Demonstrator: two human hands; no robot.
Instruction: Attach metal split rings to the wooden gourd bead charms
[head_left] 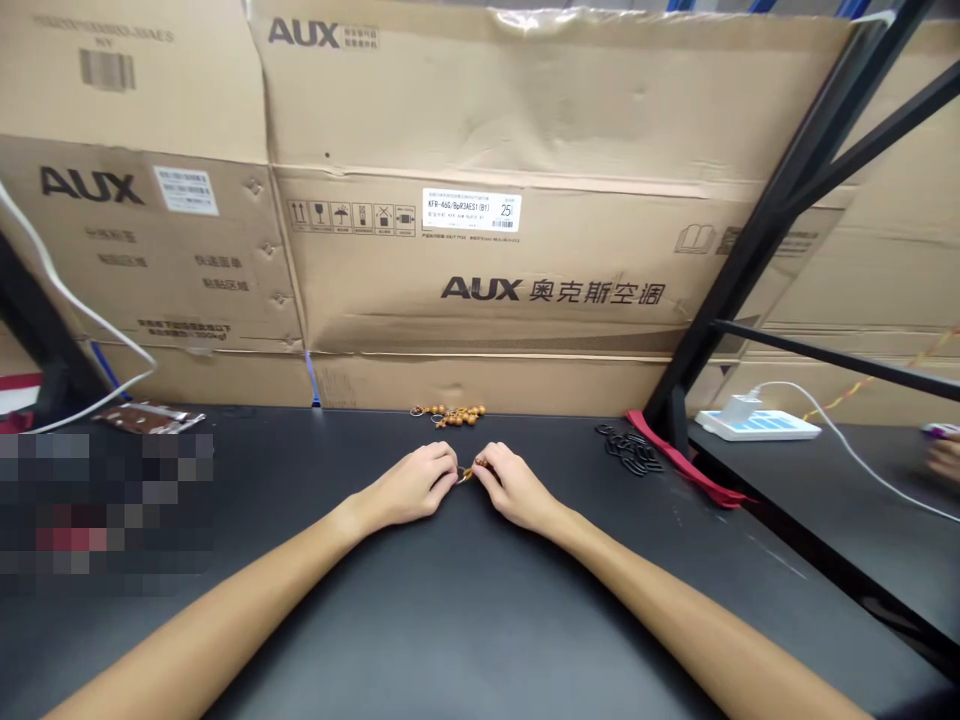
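My left hand and my right hand meet at the middle of the black tabletop. Their fingertips pinch a small metal split ring with a brown bead strand, partly hidden by my fingers. Just beyond my hands lies a small heap of brown wooden bead strings with metal rings, against the back of the table. To the right is a loose pile of small black rings, which neither hand touches.
A red cloth strip lies beside a black metal shelf upright. Cardboard AUX boxes line the back. A foil packet sits far left, near a pixelated patch. On a lower right surface are a white power strip and another person's hand.
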